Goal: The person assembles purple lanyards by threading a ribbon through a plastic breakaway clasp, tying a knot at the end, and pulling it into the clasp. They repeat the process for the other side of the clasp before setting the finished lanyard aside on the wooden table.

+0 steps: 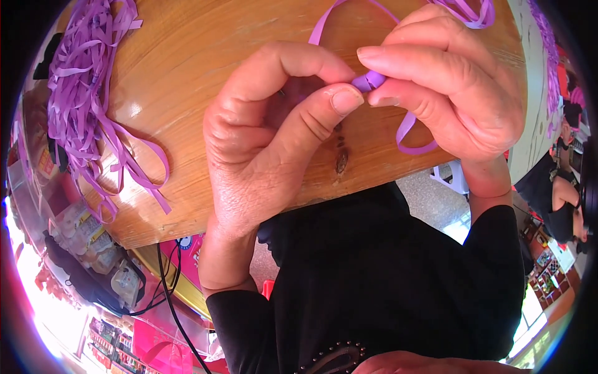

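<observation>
Both hands meet above a round wooden table (205, 43). My left hand (268, 137) pinches a narrow purple ribbon strip (369, 80) between thumb and forefinger. My right hand (448, 81) grips the same strip from the other side, fingertips touching the folded bit. One loop of the strip rises above the hands towards the table's far side and a loose end curls below my right hand (414, 148).
A heap of purple ribbon strips (87, 93) lies on the table's left part, ends trailing to its near edge. More purple strips (467, 9) lie at the top right. Packaged goods (93, 249) and black cables (165, 280) sit below left. Another person (560, 206) is at the far right.
</observation>
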Motion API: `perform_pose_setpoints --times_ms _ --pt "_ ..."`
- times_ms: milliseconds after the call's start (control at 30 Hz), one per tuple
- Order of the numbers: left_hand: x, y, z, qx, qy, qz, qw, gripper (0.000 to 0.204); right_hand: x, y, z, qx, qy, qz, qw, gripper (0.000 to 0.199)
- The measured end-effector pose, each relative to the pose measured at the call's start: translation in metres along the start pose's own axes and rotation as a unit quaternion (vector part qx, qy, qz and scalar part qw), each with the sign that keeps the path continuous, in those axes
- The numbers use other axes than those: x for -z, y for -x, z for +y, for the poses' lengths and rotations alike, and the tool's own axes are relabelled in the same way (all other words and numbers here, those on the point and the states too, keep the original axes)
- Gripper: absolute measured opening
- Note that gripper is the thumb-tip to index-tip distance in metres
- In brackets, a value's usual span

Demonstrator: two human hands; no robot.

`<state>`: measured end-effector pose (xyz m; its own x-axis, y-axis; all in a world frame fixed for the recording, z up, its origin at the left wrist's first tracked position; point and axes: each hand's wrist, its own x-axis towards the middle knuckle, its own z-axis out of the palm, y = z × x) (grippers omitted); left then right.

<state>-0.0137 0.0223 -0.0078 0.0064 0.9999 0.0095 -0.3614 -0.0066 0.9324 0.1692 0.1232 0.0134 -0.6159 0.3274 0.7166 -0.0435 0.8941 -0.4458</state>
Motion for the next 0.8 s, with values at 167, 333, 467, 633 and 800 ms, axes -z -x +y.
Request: perform_pose_setpoints --times_ms 167,333,467,633,800 --pt "-0.009 0.003 0.009 0.096 0.002 0.036 0.995 0.015 0.007 -0.005 -0.012 -0.072 -0.027 0.008 0.997 0.029" --pt "-0.008 0.003 0.010 0.079 -0.059 0.018 0.995 0.015 -0.011 -0.010 -0.011 -0.027 -0.002 0.100 0.995 0.029" --pt "-0.004 0.000 0.006 0.030 -0.077 -0.008 0.997 0.015 -0.020 -0.010 -0.008 -0.025 -0.069 0.203 0.976 0.027" --pt "-0.005 0.003 0.008 0.023 -0.089 -0.017 0.996 0.015 0.000 -0.008 -0.012 -0.086 -0.027 0.032 0.995 0.028" --pt "-0.007 0.002 0.010 0.023 -0.094 -0.012 0.995 0.016 -0.006 -0.001 -0.006 -0.014 -0.036 0.106 0.994 0.028"
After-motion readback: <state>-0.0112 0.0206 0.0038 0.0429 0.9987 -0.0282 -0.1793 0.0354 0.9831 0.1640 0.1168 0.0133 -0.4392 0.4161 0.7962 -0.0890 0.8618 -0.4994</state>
